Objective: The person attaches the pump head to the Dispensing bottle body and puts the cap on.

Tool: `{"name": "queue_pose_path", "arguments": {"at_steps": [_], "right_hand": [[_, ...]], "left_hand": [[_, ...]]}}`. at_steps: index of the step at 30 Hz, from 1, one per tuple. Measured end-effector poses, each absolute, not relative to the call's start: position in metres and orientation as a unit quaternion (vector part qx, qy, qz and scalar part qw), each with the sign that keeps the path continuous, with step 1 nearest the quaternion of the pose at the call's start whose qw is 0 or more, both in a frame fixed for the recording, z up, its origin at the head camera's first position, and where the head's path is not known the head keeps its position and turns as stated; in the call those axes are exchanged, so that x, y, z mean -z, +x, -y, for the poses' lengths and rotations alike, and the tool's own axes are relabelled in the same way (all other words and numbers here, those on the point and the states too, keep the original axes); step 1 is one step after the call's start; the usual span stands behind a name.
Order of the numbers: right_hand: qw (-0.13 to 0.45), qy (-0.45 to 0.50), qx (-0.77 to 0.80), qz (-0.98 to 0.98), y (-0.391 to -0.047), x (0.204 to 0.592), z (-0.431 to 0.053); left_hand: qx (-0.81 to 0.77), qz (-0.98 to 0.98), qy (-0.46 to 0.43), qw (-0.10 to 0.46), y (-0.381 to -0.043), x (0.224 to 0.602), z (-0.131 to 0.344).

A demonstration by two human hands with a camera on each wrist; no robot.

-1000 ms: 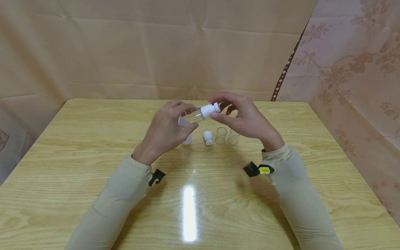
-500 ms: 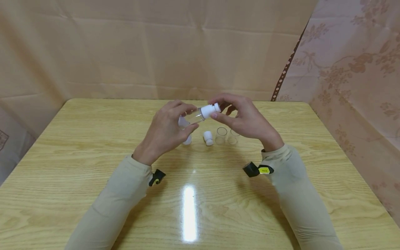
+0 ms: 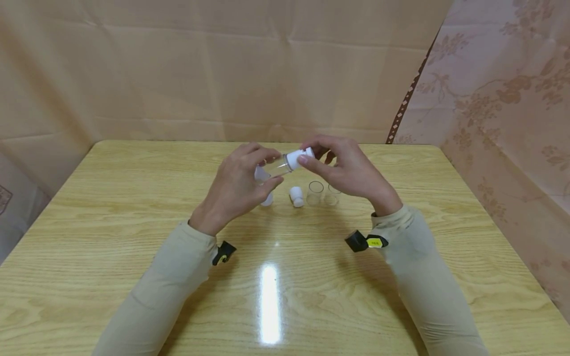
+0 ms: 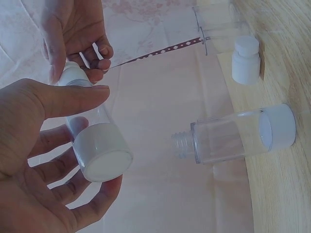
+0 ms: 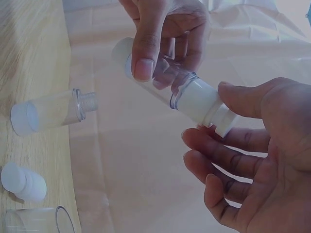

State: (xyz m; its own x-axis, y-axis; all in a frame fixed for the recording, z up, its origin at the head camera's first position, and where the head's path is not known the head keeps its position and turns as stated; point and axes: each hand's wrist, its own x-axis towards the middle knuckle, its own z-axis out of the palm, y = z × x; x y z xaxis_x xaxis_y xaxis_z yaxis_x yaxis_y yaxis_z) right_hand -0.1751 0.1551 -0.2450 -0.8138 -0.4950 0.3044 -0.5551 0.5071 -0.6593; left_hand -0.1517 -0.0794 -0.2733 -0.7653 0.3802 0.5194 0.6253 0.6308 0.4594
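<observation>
Step in hand: I'm reading this as screw-fitting work, a white stepped plastic top (image 3: 295,159) sitting on a white-based clear plastic bottle (image 3: 278,167); tightening or loosening, I'm not able to tell.
Next move: probably calling for a steady bottle and a small, straight twist at the top.
Left hand (image 3: 233,183): thumb and fingers curling round the bottle's lower body, gripping it.
Right hand (image 3: 352,168): thumb and forefinger pinching the top, other fingers curling free.
Bottle position: hanging tilted above the wooden table (image 3: 147,198), lying between both hands, top pointing rightward.
</observation>
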Motion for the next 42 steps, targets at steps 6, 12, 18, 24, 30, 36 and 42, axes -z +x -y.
{"name": "queue_pose_path", "arguments": {"at_steps": [6, 12, 18, 24, 30, 36, 42], "right_hand": [[0.040, 0.302, -0.381, 0.873, -0.1753, 0.2457, -0.1550], [0.046, 0.303, -0.387, 0.870, -0.1749, 0.2447, -0.1554], [0.051, 0.316, -0.396, 0.861, -0.1733, 0.2433, -0.1564], [0.055, 0.334, -0.396, 0.853, -0.1733, 0.2436, -0.1574], [0.051, 0.340, -0.399, 0.850, -0.1739, 0.2444, -0.1569], [0.043, 0.332, -0.400, 0.853, -0.1743, 0.2455, -0.1570], [0.041, 0.321, -0.398, 0.858, -0.1755, 0.2463, -0.1555]], "left_hand": [[0.319, 0.885, -0.283, 0.189, -0.1518, 0.2732, 0.0799], [0.318, 0.886, -0.282, 0.186, -0.1521, 0.2726, 0.0805], [0.315, 0.889, -0.278, 0.183, -0.1523, 0.2722, 0.0806], [0.318, 0.887, -0.279, 0.186, -0.1528, 0.2725, 0.0807], [0.319, 0.887, -0.279, 0.184, -0.1532, 0.2736, 0.0805], [0.320, 0.886, -0.281, 0.186, -0.1535, 0.2743, 0.0795], [0.314, 0.887, -0.282, 0.188, -0.1541, 0.2745, 0.0794]]}}
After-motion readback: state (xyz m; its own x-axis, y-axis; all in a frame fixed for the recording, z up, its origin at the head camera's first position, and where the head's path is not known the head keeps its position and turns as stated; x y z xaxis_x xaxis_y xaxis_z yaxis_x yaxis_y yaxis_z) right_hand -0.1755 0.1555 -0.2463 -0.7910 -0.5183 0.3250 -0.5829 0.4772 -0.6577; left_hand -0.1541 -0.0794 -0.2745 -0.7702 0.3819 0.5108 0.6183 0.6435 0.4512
